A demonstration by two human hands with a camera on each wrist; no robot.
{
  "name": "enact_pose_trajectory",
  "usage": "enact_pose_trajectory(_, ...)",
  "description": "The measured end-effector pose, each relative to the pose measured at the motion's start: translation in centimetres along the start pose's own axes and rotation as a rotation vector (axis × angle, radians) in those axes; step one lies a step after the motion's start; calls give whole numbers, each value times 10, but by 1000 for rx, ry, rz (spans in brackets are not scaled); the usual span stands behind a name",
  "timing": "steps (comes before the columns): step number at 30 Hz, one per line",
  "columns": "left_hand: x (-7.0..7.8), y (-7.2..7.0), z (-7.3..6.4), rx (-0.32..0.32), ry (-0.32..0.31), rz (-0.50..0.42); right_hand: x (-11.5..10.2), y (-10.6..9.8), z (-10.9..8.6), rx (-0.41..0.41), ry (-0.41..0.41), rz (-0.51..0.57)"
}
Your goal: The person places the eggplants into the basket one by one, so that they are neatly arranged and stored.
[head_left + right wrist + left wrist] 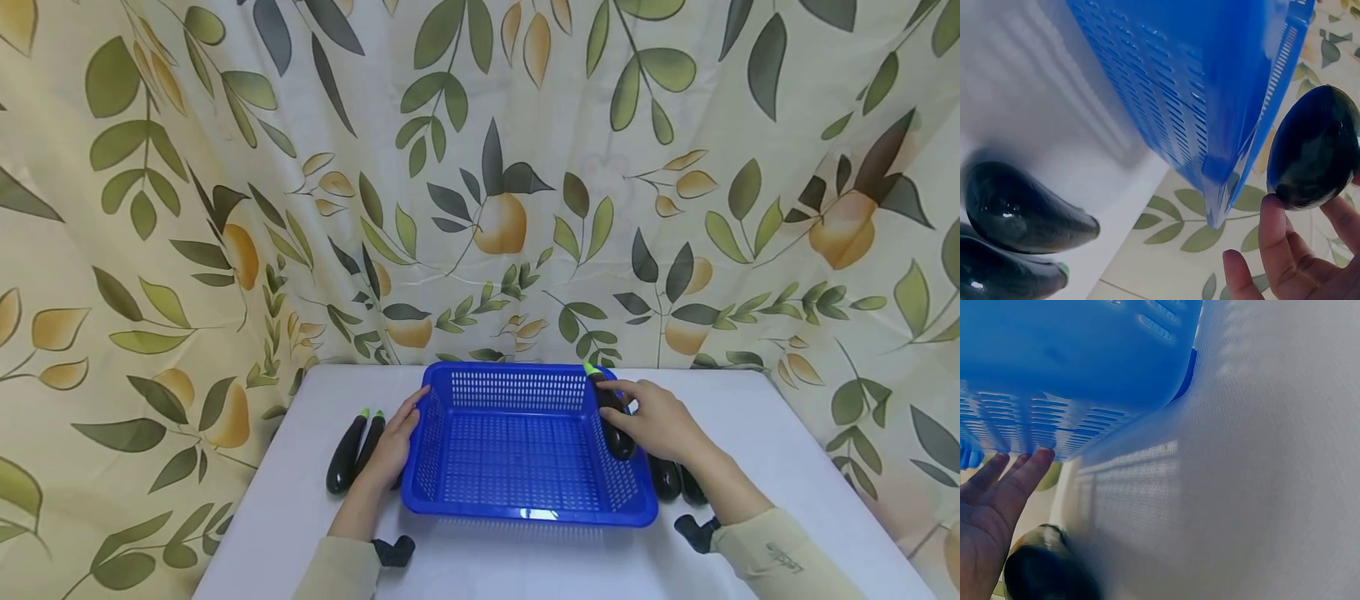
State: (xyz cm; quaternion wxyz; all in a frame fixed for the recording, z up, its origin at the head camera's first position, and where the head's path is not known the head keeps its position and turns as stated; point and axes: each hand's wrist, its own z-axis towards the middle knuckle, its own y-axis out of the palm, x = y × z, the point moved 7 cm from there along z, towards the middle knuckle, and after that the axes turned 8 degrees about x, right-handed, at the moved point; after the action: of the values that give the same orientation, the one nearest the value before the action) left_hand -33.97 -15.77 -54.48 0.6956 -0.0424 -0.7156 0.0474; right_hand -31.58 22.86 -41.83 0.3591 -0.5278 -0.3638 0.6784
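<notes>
A blue plastic basket (517, 454) with slotted walls stands on the white table. My right hand (667, 421) grips a dark eggplant (611, 417) by its sides, over the basket's right rim, its green stem end pointing away from me. In the right wrist view the held eggplant (1316, 147) shows its rounded end above my fingers. Along the basket's left side, my left hand (393, 446) touches the wall near the rim. Its fingers (1019, 481) look straight against the slotted wall in the left wrist view.
Two eggplants (347, 458) lie left of the basket, partly behind my left hand. Two more eggplants (1029, 209) lie on the table to its right, partly hidden by my right arm in the head view. A leaf-and-fruit patterned curtain (502, 225) hangs behind the table (480, 567).
</notes>
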Motion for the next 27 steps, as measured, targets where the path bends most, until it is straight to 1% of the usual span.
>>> enact_pose_trajectory(14,-1,0,1,-9,-8,-5,-5,8,-1,-8,-20,26)
enact_pose_trajectory(21,-3,0,2,-9,-8,-7,-5,14,-2,-19,-12,28)
enact_pose_trajectory(27,-4,0,2,-10,-9,-4,-7,19,-3,-18,-29,28)
